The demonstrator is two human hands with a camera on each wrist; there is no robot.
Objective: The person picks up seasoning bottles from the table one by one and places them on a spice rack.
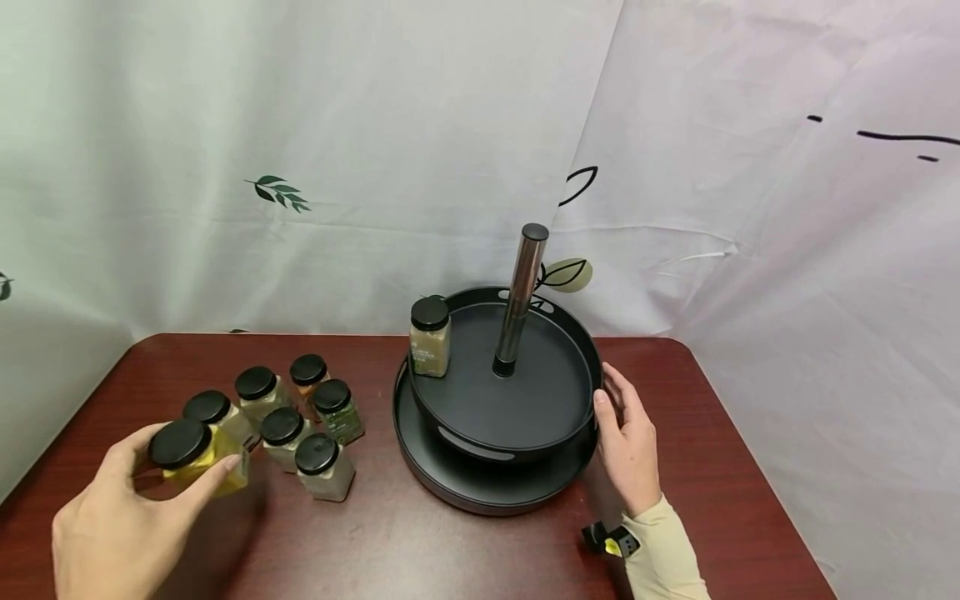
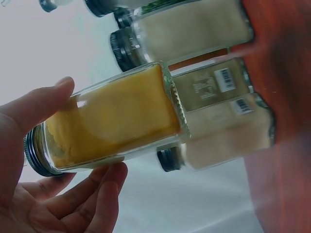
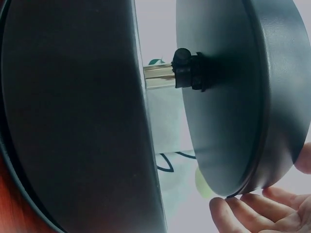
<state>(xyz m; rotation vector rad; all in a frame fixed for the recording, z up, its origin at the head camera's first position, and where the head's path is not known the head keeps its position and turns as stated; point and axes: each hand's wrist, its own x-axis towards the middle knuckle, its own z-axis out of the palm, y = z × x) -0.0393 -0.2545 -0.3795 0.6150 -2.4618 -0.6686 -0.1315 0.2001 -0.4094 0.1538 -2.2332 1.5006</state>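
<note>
My left hand (image 1: pixel 123 512) grips a spice jar of yellow powder (image 2: pixel 114 116) by its upper part, just below the black lid. It holds the jar at the near left of a group of similar jars. At the right side of a black two-tier round tray (image 1: pixel 498 500), my right hand (image 1: pixel 628 446) holds the rim of the upper tier (image 3: pixel 286 87) with fingertips and thumb. One jar of tan powder (image 1: pixel 430 350) stands upright on that tier's left edge. A metal post (image 1: pixel 520 300) with a black cap rises from its middle.
Several black-lidded spice jars stand left of the tray, among them a green-filled jar (image 1: pixel 341 417), an orange-brown one (image 1: pixel 309 379) and a pale one (image 1: pixel 326 479). All stand on a reddish-brown table (image 1: pixel 360 550). A white leaf-printed curtain (image 1: pixel 360 125) hangs behind the table.
</note>
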